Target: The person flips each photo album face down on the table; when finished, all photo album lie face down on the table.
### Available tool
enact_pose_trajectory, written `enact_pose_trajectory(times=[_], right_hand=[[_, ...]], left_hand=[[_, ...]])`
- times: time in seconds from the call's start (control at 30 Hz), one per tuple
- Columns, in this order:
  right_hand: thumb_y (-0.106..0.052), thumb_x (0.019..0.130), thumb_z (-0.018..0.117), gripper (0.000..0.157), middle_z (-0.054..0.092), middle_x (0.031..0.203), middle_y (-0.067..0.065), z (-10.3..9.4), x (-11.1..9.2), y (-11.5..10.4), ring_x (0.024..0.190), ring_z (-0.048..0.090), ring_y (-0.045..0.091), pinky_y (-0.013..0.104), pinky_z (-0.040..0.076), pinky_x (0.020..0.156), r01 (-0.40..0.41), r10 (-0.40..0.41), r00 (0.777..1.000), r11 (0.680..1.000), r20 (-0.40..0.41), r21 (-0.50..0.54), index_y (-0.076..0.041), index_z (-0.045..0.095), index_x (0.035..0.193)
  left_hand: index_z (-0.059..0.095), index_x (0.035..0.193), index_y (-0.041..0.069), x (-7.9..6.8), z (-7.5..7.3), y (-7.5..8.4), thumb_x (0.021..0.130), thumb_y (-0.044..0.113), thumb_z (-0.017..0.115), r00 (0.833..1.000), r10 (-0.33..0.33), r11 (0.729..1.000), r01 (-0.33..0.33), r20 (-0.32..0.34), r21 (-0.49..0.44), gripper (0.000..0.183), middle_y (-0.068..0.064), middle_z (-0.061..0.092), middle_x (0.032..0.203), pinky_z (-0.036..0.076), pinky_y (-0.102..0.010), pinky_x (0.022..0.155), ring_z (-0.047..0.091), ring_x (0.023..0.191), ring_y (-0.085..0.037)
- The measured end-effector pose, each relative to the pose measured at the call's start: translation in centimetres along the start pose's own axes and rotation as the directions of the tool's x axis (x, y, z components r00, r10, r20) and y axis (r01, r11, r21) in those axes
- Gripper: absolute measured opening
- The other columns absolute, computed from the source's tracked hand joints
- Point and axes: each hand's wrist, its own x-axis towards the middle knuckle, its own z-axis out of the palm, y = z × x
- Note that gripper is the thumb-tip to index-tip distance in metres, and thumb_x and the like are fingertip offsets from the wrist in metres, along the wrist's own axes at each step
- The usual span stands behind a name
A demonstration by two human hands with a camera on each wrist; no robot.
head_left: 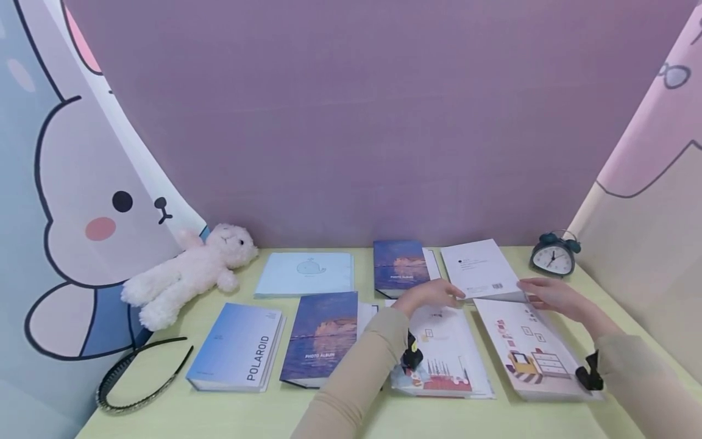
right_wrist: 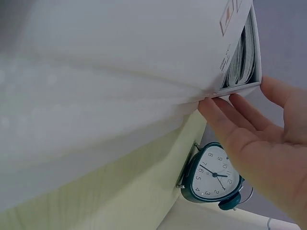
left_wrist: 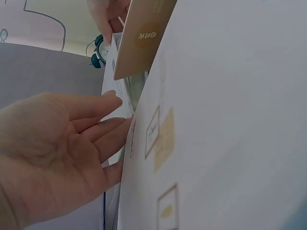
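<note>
Item in hand: white rectangular album with small printed text and a barcode on its upward cover (head_left: 478, 267), at the far right of the pale yellow-green table (head_left: 526, 421), left of the dark green twin-bell alarm clock (head_left: 553, 256).

Right hand (head_left: 565, 299): pinches the near right corner across the album's thickness, fingers and thumb spaced narrowly.
Left hand (head_left: 430, 295): loose, a gap between thumb and fingers, fingertips at the near left corner; contact cannot be told.

Key relation (judgement): the long axis runs away from the person, its far end slanting left, so the body lies beyond both hands. The right is nearer, already on it. The white album with furniture drawings (head_left: 540, 353) lies just on the near side.
</note>
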Motion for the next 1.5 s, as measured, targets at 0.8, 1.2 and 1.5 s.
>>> enact_pose_trajectory(times=[0.8, 1.2, 1.5], right_hand=[[-0.039, 0.095, 0.053, 0.074, 0.035, 0.135, 0.04, -0.2, 0.0, 0.1, 0.119, 0.045, 0.049, 0.046, 0.051, 0.091, 0.024, -0.035, 0.998, 0.984, -0.06, -0.174, 0.013, 0.026, 0.141], [-0.038, 0.094, 0.054, 0.073, 0.038, 0.133, 0.04, 0.2, 0.0, -0.2, 0.117, 0.048, 0.048, 0.045, 0.052, 0.088, 0.003, -0.024, 0.994, 0.982, -0.104, -0.19, 0.014, 0.03, 0.138], [-0.029, 0.091, 0.062, 0.056, 0.055, 0.122, 0.033, 0.5, 0.1, -1.2, 0.107, 0.056, 0.047, 0.05, 0.05, 0.082, 0.098, -0.18, 0.951, 0.946, -0.25, -0.309, 0.01, 0.048, 0.128]], left_hand=[[0.046, 0.139, 0.015, -0.2, 0.3, 0.3, 0.096, 0.02, 0.052, 0.998, -0.068, 0.997, 0.068, 0.002, 0.029, 0.044, 0.005, 0.046, 0.143, 0.033, -0.024, 0.11, 0.038, 0.135, -0.014], [0.049, 0.137, 0.012, -0.2, 0.7, 0.3, 0.096, 0.021, 0.052, 0.995, -0.084, 0.994, 0.08, -0.045, -0.073, 0.042, 0.001, 0.05, 0.14, 0.038, -0.026, 0.106, 0.043, 0.132, -0.016], [0.061, 0.125, 0.011, -0.3, 0.2, 0.1, 0.093, 0.02, 0.058, 0.989, -0.07, 0.991, 0.054, -0.13, -0.124, 0.033, -0.003, 0.064, 0.12, 0.047, -0.022, 0.093, 0.06, 0.107, -0.013]])
